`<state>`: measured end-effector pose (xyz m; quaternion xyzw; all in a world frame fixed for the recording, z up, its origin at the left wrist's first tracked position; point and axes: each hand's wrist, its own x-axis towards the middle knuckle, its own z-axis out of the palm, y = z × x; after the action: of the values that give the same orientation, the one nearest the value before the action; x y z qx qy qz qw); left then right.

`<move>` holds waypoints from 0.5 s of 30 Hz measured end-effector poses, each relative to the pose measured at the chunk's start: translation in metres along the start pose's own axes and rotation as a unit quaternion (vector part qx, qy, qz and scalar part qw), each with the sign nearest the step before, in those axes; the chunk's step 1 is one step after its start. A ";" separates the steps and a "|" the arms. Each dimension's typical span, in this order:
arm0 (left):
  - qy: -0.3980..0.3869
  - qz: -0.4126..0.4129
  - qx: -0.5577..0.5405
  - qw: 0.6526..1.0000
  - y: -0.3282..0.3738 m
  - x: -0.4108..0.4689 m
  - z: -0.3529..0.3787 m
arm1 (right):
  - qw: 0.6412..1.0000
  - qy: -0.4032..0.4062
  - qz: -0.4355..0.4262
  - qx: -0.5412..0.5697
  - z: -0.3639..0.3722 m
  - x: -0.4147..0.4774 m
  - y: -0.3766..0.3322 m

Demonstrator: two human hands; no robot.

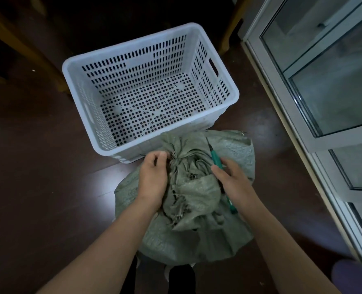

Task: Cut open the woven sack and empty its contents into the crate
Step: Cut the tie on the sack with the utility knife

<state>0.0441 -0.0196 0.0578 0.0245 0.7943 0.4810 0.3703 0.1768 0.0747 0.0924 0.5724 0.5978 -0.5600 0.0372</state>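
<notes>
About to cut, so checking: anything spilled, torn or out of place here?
Nothing stands out: the sack sits tied and unspilled beside the upright, empty crate; the left hand grips its bunched neck, the right hand holds a green-handled tool.

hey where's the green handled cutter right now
In the head view it's right of centre: the right hand holds the green-handled cutter over the bunched top of the woven sack, blade tip pointing toward the white crate just beyond.
</notes>
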 end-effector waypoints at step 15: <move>0.178 0.052 0.087 0.979 -0.014 0.029 -0.061 | 0.918 -0.049 0.106 0.378 0.005 0.014 -0.007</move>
<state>-0.0098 -0.0613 0.0467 0.0126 0.8840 0.4252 0.1940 0.1641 0.0825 0.0850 0.5754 0.2750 -0.7646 -0.0932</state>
